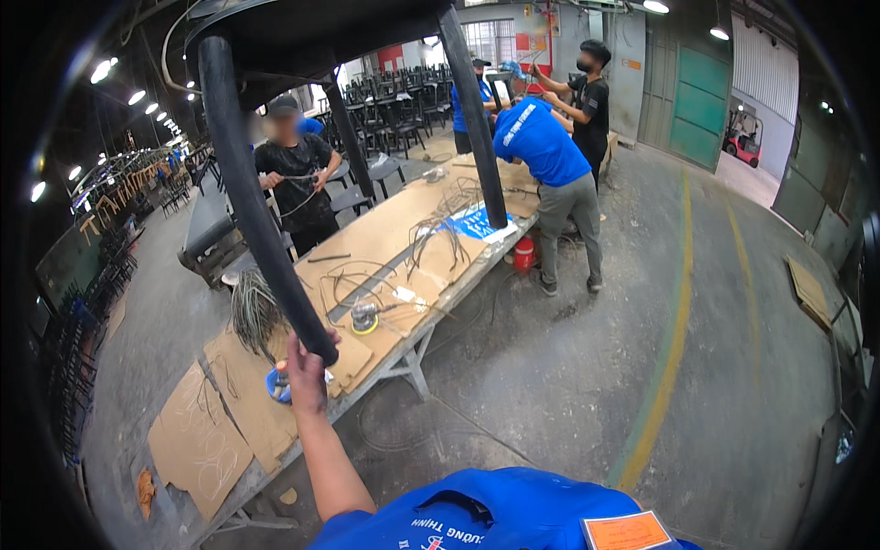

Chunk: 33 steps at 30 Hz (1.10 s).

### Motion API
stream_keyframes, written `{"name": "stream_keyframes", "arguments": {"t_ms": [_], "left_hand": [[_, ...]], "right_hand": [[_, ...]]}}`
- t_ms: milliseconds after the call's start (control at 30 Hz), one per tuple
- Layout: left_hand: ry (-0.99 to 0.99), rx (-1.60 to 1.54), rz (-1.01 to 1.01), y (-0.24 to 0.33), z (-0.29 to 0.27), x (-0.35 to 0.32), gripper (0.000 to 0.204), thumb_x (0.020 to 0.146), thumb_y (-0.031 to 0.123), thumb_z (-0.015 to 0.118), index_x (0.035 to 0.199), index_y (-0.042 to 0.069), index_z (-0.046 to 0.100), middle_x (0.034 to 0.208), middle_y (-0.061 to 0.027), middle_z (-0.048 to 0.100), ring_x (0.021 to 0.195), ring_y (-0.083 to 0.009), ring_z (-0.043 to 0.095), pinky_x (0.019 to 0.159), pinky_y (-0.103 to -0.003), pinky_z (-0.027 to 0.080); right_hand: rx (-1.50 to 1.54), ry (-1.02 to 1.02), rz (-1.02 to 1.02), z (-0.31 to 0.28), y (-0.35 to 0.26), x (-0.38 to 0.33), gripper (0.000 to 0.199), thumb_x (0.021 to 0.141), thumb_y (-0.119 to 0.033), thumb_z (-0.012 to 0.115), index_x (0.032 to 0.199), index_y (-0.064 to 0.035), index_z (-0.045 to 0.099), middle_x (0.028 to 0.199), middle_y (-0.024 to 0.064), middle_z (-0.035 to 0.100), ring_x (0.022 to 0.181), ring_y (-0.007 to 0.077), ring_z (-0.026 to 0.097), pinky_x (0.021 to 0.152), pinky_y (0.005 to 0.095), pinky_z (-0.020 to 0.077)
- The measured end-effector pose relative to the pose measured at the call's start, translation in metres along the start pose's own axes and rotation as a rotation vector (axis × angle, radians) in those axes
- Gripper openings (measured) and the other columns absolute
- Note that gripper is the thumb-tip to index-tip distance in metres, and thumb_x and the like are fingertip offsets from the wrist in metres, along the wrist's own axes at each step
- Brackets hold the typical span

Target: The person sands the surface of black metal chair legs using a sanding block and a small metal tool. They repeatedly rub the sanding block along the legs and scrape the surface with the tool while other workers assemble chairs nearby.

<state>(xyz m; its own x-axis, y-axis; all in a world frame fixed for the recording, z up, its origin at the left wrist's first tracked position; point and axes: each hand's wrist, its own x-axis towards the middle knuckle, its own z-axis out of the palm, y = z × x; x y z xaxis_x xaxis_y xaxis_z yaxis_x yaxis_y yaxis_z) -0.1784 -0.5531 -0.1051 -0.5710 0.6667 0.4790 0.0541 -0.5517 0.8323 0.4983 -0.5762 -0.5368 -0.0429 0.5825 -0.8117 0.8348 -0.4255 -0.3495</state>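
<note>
My left hand is shut around the lower end of one leg of a black metal chair. The chair is lifted high, so its seat fills the top of the view and its other legs point down over a long workbench. My forearm rises from the lower edge, out of a blue sleeve. My right hand is out of view.
Cardboard sheets, loose wire bundles and a yellow round sander cover the bench. A person in black stands behind it, and two others work at its far end. Stacked black chairs stand at the back. A yellow line crosses the concrete floor.
</note>
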Motion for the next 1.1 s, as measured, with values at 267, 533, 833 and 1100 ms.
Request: {"name": "stream_keyframes", "arguments": {"t_ms": [267, 533, 833, 1100], "left_hand": [[0.071, 0.121, -0.05, 0.007, -0.001, 0.013, 0.044, 0.077, -0.004, 0.064, 0.117, -0.001, 0.045, 0.08, -0.0069, 0.056, 0.063, -0.0128, 0.055, 0.056, -0.025, 0.047], [0.269, 0.183, 0.04, 0.008, -0.068, 0.023, 0.034, 0.075, 0.001, 0.067, 0.104, 0.0, 0.05, 0.078, -0.006, 0.056, 0.062, -0.0124, 0.054, 0.053, -0.023, 0.044], [0.309, 0.305, 0.165, 0.02, -0.116, 0.022, 0.045, 0.084, 0.038, 0.066, 0.103, 0.001, 0.048, 0.072, -0.0049, 0.051, 0.06, -0.0131, 0.05, 0.052, -0.026, 0.04], [0.727, 0.358, 0.179, -0.004, -0.11, 0.007, 0.048, 0.09, 0.053, 0.05, 0.098, 0.006, 0.052, 0.072, -0.0021, 0.051, 0.062, -0.0128, 0.051, 0.054, -0.028, 0.045]], "right_hand": [[0.256, 0.21, -0.49, -0.132, -0.297, 0.016, 0.035, 0.089, -0.027, 0.06, 0.114, -0.0044, 0.052, 0.079, 0.0063, 0.064, 0.063, 0.0144, 0.061, 0.052, 0.0276, 0.0469], [0.512, 0.262, -1.234, -0.214, -0.566, -0.086, 0.041, 0.092, -0.022, 0.057, 0.126, -0.0044, 0.045, 0.098, 0.003, 0.06, 0.085, 0.0105, 0.056, 0.074, 0.0267, 0.0455], [0.691, -0.169, -1.647, -0.222, -0.688, -0.183, 0.043, 0.093, -0.025, 0.054, 0.127, -0.0032, 0.04, 0.108, 0.0087, 0.058, 0.104, 0.0186, 0.056, 0.089, 0.0342, 0.0437], [0.566, -0.523, -1.569, -0.224, -0.685, -0.163, 0.044, 0.088, -0.03, 0.06, 0.117, 0.0015, 0.05, 0.103, 0.0098, 0.06, 0.096, 0.0202, 0.06, 0.085, 0.0348, 0.0464]]}}
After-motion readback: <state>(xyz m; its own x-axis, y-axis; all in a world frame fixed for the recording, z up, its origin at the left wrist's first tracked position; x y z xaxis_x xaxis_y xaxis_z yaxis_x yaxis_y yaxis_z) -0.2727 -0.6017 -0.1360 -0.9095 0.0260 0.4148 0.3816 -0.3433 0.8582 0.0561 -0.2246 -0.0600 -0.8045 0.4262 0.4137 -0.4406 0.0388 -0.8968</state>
